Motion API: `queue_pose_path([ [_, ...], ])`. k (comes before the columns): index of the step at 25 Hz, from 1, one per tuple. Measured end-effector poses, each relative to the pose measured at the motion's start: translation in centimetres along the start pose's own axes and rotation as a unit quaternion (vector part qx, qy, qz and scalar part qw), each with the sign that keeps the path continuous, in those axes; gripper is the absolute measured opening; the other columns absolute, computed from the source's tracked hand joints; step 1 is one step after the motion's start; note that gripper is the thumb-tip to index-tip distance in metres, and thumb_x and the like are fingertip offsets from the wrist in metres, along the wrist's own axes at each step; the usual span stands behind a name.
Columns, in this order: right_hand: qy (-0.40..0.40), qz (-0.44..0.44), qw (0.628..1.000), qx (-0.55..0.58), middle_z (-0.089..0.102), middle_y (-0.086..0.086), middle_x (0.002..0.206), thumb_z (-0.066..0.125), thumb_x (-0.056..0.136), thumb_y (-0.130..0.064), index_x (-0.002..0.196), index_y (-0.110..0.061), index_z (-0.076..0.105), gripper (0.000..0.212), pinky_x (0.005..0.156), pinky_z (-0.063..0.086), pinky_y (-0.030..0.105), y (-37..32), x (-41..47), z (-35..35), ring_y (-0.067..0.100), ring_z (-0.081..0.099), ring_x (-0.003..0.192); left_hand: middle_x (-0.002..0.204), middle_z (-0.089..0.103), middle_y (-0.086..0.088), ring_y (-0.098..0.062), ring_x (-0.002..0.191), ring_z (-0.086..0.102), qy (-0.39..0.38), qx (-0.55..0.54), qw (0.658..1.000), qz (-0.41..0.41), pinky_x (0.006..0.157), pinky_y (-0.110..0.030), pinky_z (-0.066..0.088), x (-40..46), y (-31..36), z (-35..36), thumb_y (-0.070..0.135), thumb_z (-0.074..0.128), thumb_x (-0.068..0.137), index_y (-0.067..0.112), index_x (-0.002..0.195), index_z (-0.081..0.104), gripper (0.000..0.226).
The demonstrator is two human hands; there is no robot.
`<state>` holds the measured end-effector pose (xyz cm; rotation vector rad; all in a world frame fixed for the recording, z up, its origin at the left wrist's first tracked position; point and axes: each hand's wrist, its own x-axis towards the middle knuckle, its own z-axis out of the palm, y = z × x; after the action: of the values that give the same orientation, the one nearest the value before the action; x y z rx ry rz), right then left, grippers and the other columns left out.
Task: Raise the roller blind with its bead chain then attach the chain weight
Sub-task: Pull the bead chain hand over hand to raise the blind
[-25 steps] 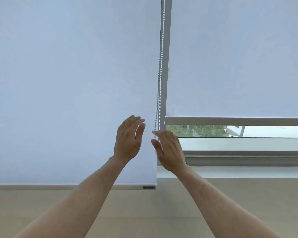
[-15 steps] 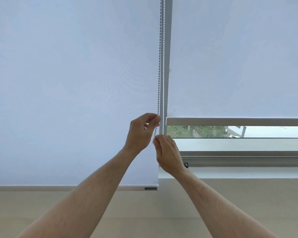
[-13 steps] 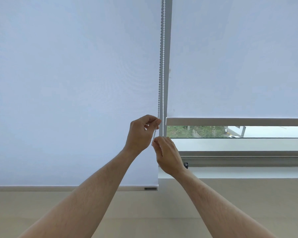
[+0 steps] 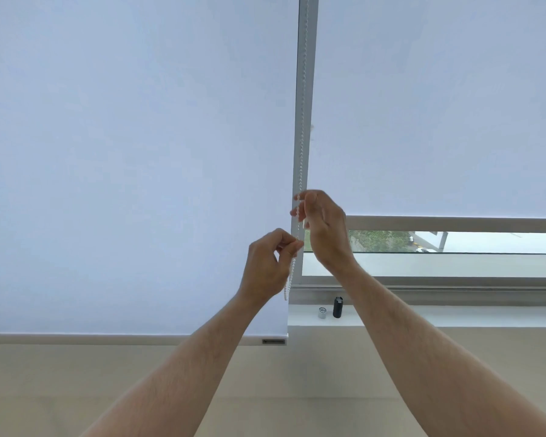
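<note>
We are pinching the bead chain (image 4: 302, 127) with the left hand (image 4: 267, 266) low and the right hand (image 4: 323, 228) just above. The chain weight (image 4: 337, 307) is standing on the windowsill (image 4: 454, 316) beside a silver cap (image 4: 322, 313), near the roller blind (image 4: 133, 168) edge.

White window sill (image 4: 454, 316) runs along the bottom of the window frame — only the stretch right of the lowered blind shows. Two small things stand upright on it near its left visible end: a short silver cylinder (image 4: 322, 313) and just right of it a taller black cylinder (image 4: 337, 307) — close together, not clearly touching.
</note>
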<state>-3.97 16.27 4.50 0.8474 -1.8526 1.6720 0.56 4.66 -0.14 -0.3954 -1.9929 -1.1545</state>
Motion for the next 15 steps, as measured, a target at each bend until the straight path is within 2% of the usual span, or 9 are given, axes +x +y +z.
queue_pose_path([
  [2, 0.001, -0.024, 1.0, 0.002, 0.065, -0.005, 0.07, 0.037, 0.102, -0.044, 0.099, -0.02, 0.063, 0.035, 0.064, 0.045, 0.015, -1.2, 1.1, 0.5, 0.005, 0.061, 0.067, 0.066, 0.065, 0.003, -0.01, 0.067, 0.06, -0.014, 0.001, 1.0, -0.007, 0.067, -0.008, 0.042, -1.2, -0.4, 0.8, 0.011, 0.065, 0.091, 0.01, 0.073, 0.063, 0.017],
  [4, 0.001, -0.03, 0.999, -0.016, 0.061, -0.007, 0.063, 0.036, 0.103, -0.04, 0.092, -0.022, 0.06, 0.033, 0.06, 0.046, 0.022, -1.7, 1.6, 1.0, 0.008, 0.058, 0.062, 0.067, 0.065, 0.0, -0.012, 0.068, 0.059, -0.027, 0.001, 0.999, -0.022, 0.064, -0.01, 0.041, -2.4, -1.0, 1.5, 0.011, 0.065, 0.091, 0.01, 0.074, 0.062, 0.017],
  [5, 0.005, -0.023, 1.0, -0.021, 0.058, -0.007, 0.059, 0.035, 0.104, -0.037, 0.086, -0.021, 0.058, 0.033, 0.057, 0.044, 0.026, -1.6, 1.6, 1.1, 0.01, 0.054, 0.057, 0.068, 0.065, 0.0, -0.012, 0.068, 0.058, -0.031, 0.002, 0.999, -0.027, 0.064, -0.011, 0.041, -2.8, -1.4, 1.7, 0.012, 0.065, 0.091, 0.01, 0.074, 0.062, 0.017],
  [7, 0.018, -0.005, 1.0, -0.022, 0.05, -0.006, 0.053, 0.036, 0.106, -0.03, 0.077, -0.018, 0.054, 0.036, 0.049, 0.038, 0.025, -1.2, 1.4, 1.1, 0.01, 0.045, 0.049, 0.069, 0.066, 0.0, -0.013, 0.069, 0.058, -0.036, 0.002, 0.999, -0.031, 0.063, -0.014, 0.043, -3.1, -2.0, 1.8, 0.012, 0.065, 0.091, 0.01, 0.075, 0.062, 0.016],
  [10, 0.046, -0.001, 0.998, -0.034, 0.044, -0.005, 0.053, 0.037, 0.106, -0.024, 0.069, -0.02, 0.047, 0.038, 0.048, 0.035, 0.028, -1.0, 1.4, 0.7, 0.013, 0.039, 0.048, 0.072, 0.065, 0.005, -0.012, 0.072, 0.059, -0.056, 0.008, 0.998, -0.013, 0.066, -0.016, 0.043, -2.8, -2.0, 1.4, 0.015, 0.067, 0.09, 0.012, 0.078, 0.065, 0.013],
  [12, 0.057, -0.002, 0.997, -0.045, 0.044, -0.004, 0.054, 0.037, 0.106, -0.023, 0.069, -0.017, 0.047, 0.038, 0.051, 0.037, 0.031, -0.9, 1.3, 0.5, 0.017, 0.041, 0.05, 0.079, 0.069, 0.005, -0.012, 0.079, 0.063, -0.072, -0.008, 0.997, 0.018, 0.071, -0.024, 0.047, -2.4, -1.9, 1.0, 0.023, 0.067, 0.09, 0.014, 0.088, 0.07, 0.009],
  [15, 0.049, 0.002, 0.997, -0.056, 0.045, -0.007, 0.053, 0.039, 0.105, -0.021, 0.069, -0.017, 0.048, 0.037, 0.05, 0.038, 0.029, -0.2, 0.4, 0.7, 0.011, 0.042, 0.048, 0.094, 0.073, 0.001, -0.015, 0.089, 0.067, -0.027, -0.048, 0.998, 0.003, 0.078, -0.028, 0.05, -1.4, -1.1, 0.0, 0.037, 0.059, 0.09, 0.015, 0.108, 0.069, 0.03],
])
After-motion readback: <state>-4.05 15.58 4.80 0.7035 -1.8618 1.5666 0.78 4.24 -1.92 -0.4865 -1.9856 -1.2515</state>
